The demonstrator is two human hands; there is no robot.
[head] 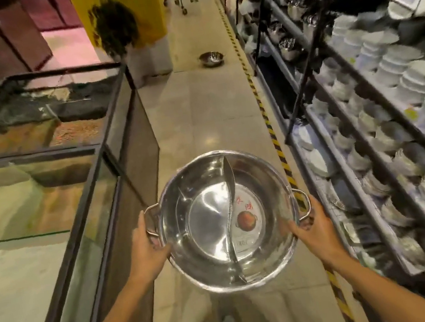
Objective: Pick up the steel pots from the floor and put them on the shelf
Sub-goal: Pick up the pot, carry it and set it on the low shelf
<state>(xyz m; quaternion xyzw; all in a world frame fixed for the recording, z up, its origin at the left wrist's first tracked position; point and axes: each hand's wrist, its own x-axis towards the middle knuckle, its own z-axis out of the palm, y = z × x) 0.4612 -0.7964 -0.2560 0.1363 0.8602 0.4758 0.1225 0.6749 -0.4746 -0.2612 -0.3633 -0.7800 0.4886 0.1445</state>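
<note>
Head view: at lower centre, the left hand (147, 249) and right hand (314, 228) each close their grip on the rim of a round steel pot (207, 218), mouth up, its curved divider (231, 214) running near-to-far, above a tiled aisle floor (214, 110), beside the shelf (367, 151) at right, a second pot (211, 58) on the floor at upper centre.

Dim warm light, blurred warped edges, glare on the steel pot (229, 219).

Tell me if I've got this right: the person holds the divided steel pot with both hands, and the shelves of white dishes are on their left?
Not quite. Both the left hand and right hand do hold the divided steel pot, but the head view shows the shelves of white dishes on their right.
</note>
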